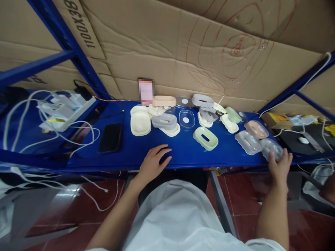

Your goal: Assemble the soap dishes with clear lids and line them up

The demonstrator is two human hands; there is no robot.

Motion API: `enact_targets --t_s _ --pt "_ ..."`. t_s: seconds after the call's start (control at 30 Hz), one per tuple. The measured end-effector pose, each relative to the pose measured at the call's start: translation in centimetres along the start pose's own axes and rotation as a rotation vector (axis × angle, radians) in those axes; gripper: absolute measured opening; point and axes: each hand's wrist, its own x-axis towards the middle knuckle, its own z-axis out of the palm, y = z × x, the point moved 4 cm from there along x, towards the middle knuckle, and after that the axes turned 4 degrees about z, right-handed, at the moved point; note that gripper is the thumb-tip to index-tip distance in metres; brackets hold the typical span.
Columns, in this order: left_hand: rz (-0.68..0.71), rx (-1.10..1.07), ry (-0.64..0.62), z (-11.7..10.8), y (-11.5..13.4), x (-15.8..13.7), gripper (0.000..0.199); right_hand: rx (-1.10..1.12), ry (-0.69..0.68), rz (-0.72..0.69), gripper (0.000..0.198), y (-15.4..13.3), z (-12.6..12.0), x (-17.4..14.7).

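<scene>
Your left hand rests near the front edge of the blue table, holding nothing, its fingers loosely parted. Your right hand is at the table's right end, thumb and fingers spread wide at the near rim of the clear dish; whether they press on it you cannot tell. That dish lies at the front right corner, against a grey dish with a slot, and a pink dish sits just behind the two. Toward the middle, a green dish shows a dark slot in its floor. A phone lies flat on the left. Further back, a cream dish stands beside a second grey dish, which rests partly over a cream tray. Near them a small clear dish shows a white disc in its middle, lying loose or stuck on, you cannot tell which. Behind these is a peach dish. Off to the right, beyond the table's end, an open carton has something yellow inside. A cardboard wall closes the back.
</scene>
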Motion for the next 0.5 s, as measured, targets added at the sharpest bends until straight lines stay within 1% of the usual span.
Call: enact_targets --t_s 0.13,0.23,0.33,0.43,0.5 --pt "0.003 0.005 -0.010 0.0 0.0 0.0 0.031 -0.039 0.037 -0.003 0.089 -0.2 -0.3 -0.3" --pt "-0.001 0.002 -0.011 -0.1 0.0 0.0 0.031 -0.075 0.147 0.000 0.077 -0.5 -0.9 -1.0" --pt "-0.007 -0.003 -0.008 0.0 -0.1 0.0 0.030 -0.093 0.259 0.066 0.076 -0.5 -1.7 -1.0" --pt "-0.010 -0.003 -0.009 0.2 -0.2 0.0 0.030 -0.109 0.312 0.108 0.075 -1.2 -2.3 0.6" --pt "-0.008 0.000 -0.007 0.3 -0.2 0.0 0.029 -0.102 0.315 0.077 0.075 -2.5 -2.4 3.1"
